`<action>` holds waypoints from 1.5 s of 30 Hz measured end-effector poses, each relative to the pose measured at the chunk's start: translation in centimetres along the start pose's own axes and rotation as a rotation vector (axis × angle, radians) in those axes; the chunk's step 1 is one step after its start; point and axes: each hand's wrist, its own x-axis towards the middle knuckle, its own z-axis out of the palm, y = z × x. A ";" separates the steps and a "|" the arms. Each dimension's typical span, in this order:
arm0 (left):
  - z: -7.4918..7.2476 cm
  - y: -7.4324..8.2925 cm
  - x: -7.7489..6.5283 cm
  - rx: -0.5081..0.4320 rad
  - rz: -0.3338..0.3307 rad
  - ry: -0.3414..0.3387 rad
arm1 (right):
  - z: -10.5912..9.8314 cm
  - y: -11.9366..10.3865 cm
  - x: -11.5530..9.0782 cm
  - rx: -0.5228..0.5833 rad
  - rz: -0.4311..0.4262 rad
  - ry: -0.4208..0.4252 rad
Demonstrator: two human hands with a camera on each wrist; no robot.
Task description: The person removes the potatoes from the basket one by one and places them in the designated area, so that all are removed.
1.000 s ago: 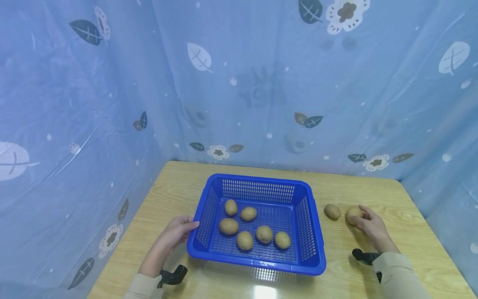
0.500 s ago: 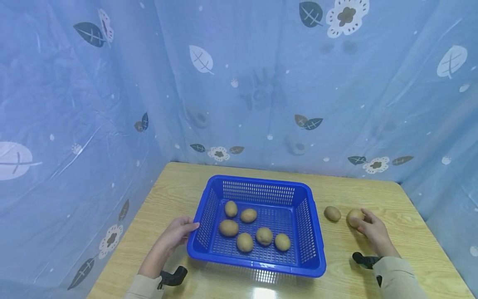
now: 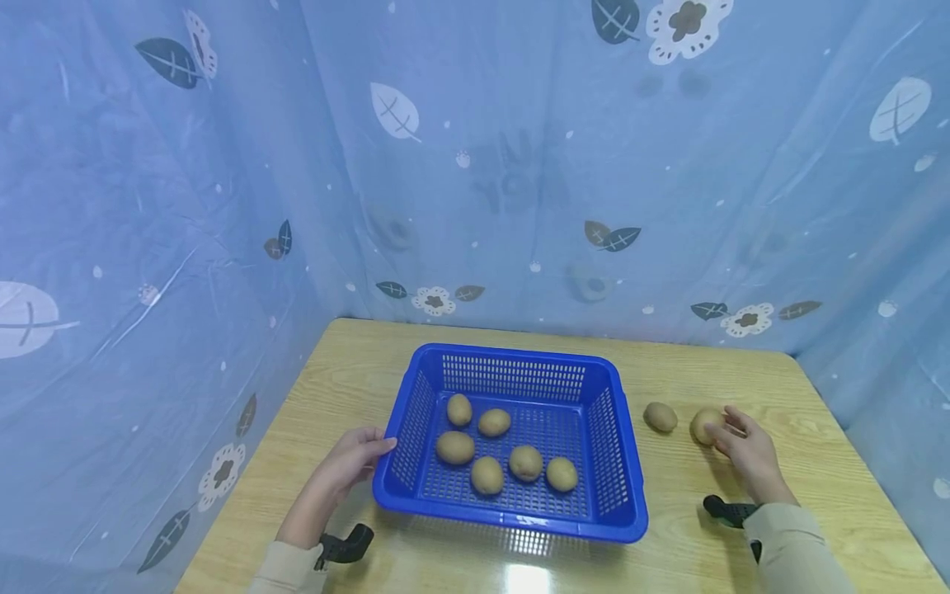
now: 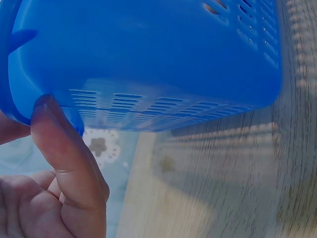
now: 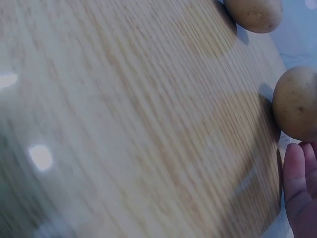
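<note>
A blue plastic basket [image 3: 505, 520] stands on the wooden table, with several potatoes [image 3: 455, 448] spread over its floor. My left hand [image 3: 350, 464] pinches the rim at its left side, the thumb over the edge. In the left wrist view that thumb [image 4: 69, 153] lies against the basket's rim, and slots show in the blue wall [image 4: 148, 54]. To the right of the basket, a potato [image 3: 707, 426] sits beside my right hand [image 3: 750, 454], whose fingers are loosely spread at its right side. In the right wrist view the fingertips [image 5: 294, 156] are just at the potato's underside.
Another potato [image 3: 660, 417] lies between the basket and the right-hand potato. A blue patterned curtain [image 3: 475, 165] hangs behind the table [image 3: 801, 396] and along both sides. A black wrist mount [image 3: 345, 546] sits on each forearm.
The right hand's fingers have loosened from around the potato and drawn slightly right. That potato has shifted a little to the right. The left hand and basket stay put.
</note>
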 end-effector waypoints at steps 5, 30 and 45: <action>0.0 0.1 0.0 0.002 0.001 0.002 | -0.3 0.0 -0.1 0.001 -0.012 -0.002; -0.1 -0.3 0.1 0.009 0.003 0.000 | 0.1 -4.3 -1.2 -0.030 -0.233 0.148; 0.0 -0.3 0.1 0.010 0.011 0.001 | 2.3 -9.6 -2.6 0.023 -0.498 0.033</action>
